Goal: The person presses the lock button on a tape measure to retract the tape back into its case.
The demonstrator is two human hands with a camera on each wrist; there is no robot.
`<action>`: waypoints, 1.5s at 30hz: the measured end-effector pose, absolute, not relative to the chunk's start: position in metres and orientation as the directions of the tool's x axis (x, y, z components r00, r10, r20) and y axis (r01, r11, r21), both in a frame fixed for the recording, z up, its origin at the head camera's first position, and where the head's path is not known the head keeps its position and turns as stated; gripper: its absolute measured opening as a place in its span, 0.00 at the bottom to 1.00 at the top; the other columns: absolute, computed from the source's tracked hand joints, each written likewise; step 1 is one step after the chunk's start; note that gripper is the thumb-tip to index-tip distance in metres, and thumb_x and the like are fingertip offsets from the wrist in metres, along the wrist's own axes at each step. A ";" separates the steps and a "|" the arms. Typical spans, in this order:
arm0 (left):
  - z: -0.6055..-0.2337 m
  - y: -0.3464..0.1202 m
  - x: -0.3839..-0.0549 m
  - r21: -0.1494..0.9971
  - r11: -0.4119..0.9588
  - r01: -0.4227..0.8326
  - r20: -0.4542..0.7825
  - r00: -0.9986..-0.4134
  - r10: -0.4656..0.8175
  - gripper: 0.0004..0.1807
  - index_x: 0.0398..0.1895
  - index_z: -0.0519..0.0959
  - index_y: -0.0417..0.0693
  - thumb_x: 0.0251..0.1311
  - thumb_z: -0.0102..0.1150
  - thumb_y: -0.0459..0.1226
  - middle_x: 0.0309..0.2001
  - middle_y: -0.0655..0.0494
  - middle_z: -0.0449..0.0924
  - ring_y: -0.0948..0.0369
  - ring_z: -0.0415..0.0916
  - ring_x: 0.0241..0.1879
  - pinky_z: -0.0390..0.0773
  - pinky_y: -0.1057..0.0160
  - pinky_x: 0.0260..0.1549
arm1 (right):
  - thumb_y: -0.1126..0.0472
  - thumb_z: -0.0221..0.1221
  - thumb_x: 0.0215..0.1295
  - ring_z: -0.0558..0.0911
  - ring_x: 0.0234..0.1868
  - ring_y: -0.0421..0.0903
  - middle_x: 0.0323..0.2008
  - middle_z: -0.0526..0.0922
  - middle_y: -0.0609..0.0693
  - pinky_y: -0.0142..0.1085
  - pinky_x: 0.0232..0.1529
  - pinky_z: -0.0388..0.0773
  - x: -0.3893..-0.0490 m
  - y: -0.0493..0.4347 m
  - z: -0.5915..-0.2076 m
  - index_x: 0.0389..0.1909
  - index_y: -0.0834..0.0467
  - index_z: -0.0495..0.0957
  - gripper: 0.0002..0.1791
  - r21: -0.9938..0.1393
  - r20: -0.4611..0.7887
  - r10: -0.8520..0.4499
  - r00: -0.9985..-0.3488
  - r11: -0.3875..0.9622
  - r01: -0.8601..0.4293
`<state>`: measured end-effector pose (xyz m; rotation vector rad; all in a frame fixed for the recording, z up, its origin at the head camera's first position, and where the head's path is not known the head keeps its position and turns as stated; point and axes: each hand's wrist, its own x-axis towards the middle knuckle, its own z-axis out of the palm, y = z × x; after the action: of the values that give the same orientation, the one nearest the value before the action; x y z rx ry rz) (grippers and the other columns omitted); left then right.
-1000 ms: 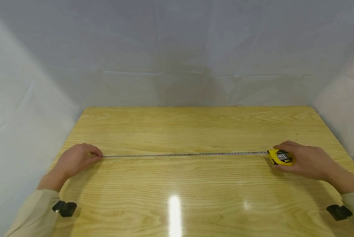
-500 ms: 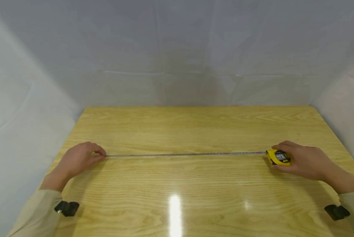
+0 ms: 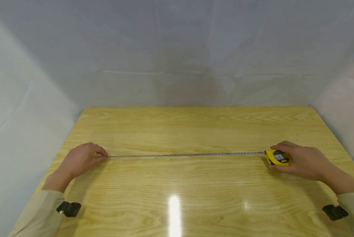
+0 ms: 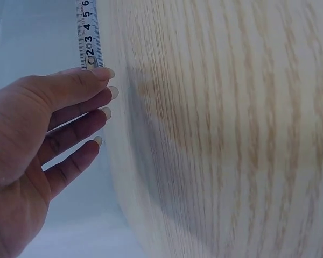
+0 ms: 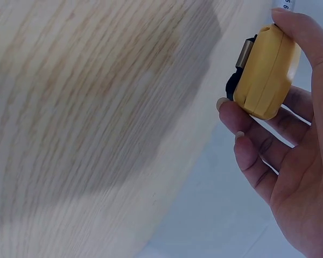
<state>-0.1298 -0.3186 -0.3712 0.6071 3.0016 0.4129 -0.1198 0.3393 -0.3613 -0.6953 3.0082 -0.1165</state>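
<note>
A tape measure with a yellow case (image 3: 277, 157) is pulled out across the table. My right hand (image 3: 305, 161) grips the case at the right, its thumb by the blade's mouth in the right wrist view. The blade (image 3: 185, 154) runs straight and nearly level to the left. At its far end my left hand (image 3: 79, 161) pinches the tip between thumb and fingers. Close up in the left wrist view, the blade (image 4: 89, 32) shows low numbers just beyond the thumb, and the end hook is mostly hidden by the fingertips. A metal clip (image 5: 245, 56) sits on the case's side.
The wood-grain table (image 3: 177, 131) stretches under both hands. A pale sheet (image 3: 177, 49) hangs behind it and along both sides. Black wrist devices (image 3: 68, 209) sit at the sleeves. A bright glare strip marks the tabletop near the front.
My left hand has moved slightly right with the blade's end. The right hand and case have shifted a little left, so the exposed blade is shorter.
</note>
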 end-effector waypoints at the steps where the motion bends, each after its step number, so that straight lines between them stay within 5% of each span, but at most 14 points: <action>1: -0.371 -0.318 -0.130 0.266 0.887 0.378 0.006 -0.921 0.390 0.04 0.36 0.85 0.49 0.58 0.65 0.35 0.38 0.52 0.82 0.49 0.79 0.39 0.78 0.48 0.34 | 0.31 0.63 0.50 0.73 0.25 0.34 0.52 0.76 0.53 0.31 0.18 0.67 -0.120 0.339 -0.361 0.56 0.54 0.76 0.39 -0.084 -0.032 -0.441 -0.897 0.895 -0.437; 45: -0.370 -0.310 -0.132 0.269 0.881 0.390 0.011 -0.915 0.402 0.03 0.34 0.86 0.50 0.57 0.66 0.36 0.35 0.56 0.83 0.51 0.79 0.37 0.78 0.48 0.34 | 0.31 0.62 0.52 0.77 0.31 0.39 0.50 0.77 0.52 0.34 0.20 0.70 -0.120 0.321 -0.359 0.55 0.55 0.77 0.39 -0.112 -0.026 -0.467 -0.884 0.880 -0.461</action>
<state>-0.1323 -0.3101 -0.3701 0.6328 3.0021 0.4153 -0.1199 0.3212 -0.3588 -0.7396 2.9951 -0.1583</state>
